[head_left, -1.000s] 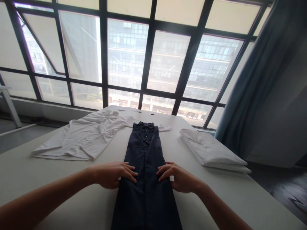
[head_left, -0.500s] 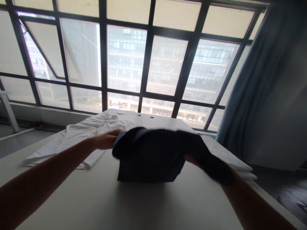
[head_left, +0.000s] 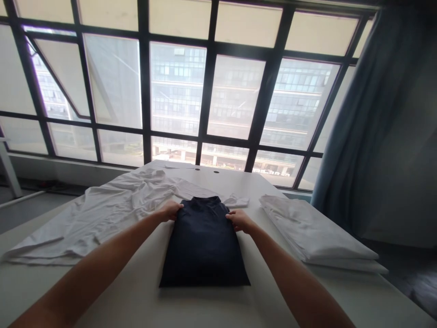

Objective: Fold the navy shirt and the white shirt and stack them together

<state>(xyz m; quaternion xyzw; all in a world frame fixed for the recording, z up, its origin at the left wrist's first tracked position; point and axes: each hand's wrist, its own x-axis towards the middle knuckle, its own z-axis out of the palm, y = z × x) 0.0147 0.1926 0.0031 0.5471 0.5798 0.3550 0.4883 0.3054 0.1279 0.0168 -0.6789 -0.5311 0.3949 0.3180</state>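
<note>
A dark navy shirt (head_left: 206, 246), folded into a neat rectangle, lies on the white table with its collar toward the window. My left hand (head_left: 171, 210) pinches its upper left corner. At the upper right corner my right hand (head_left: 240, 220) grips the edge between thumb and fingers. The shirt's front faces up and looks smooth, its lower edge toward me.
A rumpled white garment (head_left: 116, 209) spreads over the left side of the white table (head_left: 136, 296). Folded white garments (head_left: 317, 232) are stacked on the right. Behind stand a large window (head_left: 177, 86) and a blue-grey curtain (head_left: 355, 123).
The navy cloth, bunched and draped over my right forearm before, now lies flat as a folded rectangle. My right hand and forearm have come out from under it; both hands hold its top corners.
</note>
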